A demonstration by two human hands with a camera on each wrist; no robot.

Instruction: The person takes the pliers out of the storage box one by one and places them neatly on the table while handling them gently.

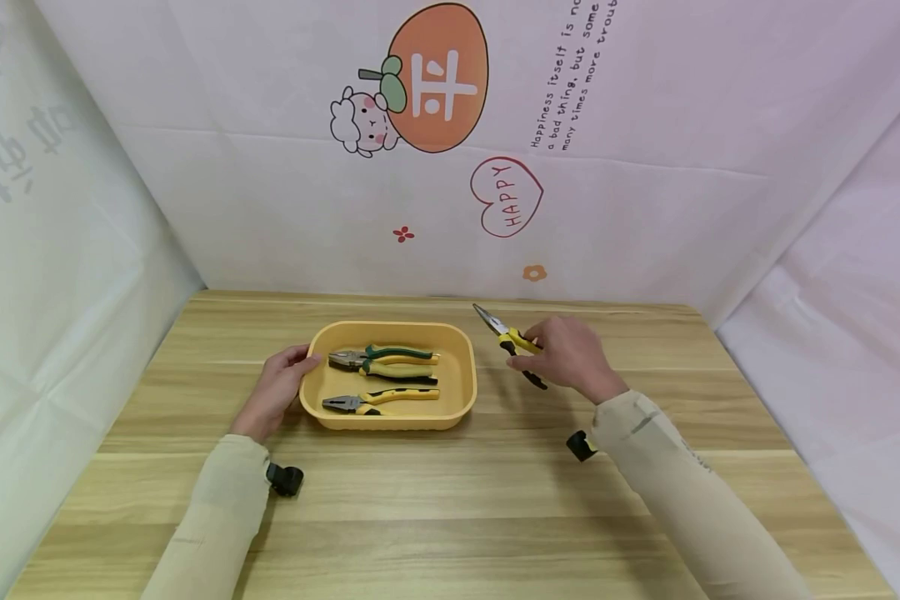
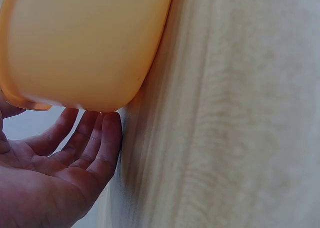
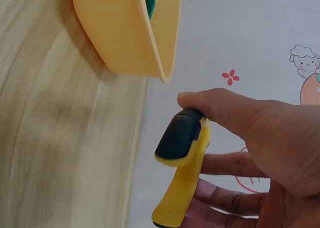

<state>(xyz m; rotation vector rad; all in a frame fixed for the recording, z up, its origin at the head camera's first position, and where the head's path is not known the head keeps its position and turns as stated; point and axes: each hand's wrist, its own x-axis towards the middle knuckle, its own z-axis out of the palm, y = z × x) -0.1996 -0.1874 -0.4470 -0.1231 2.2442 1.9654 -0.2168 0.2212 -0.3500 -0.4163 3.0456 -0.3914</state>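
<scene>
My right hand point(image 1: 570, 354) pinches long-nose pliers point(image 1: 508, 337) by their yellow-and-black handles, right of a yellow plastic tray point(image 1: 390, 422). Their pointed jaws aim to the far left; in the right wrist view the handles point(image 3: 182, 183) sit between thumb and fingers. On the tray's left end, my left hand point(image 1: 276, 390) grips the rim, thumb over the edge and fingers point(image 2: 107, 143) against the outer wall. Inside the tray lie green-handled pliers point(image 1: 401, 353), overlapping pliers with pale yellow-green and black handles point(image 1: 401, 371), and yellow-and-black combination pliers point(image 1: 401, 394) nearer me.
The tray stands on a wood-grain table point(image 1: 435, 517) toward its back edge. Behind it hangs a white printed cloth point(image 1: 285, 208), with more cloth at both sides. A black wrist device point(image 1: 285, 480) juts from the left sleeve, another point(image 1: 581, 446) from the right.
</scene>
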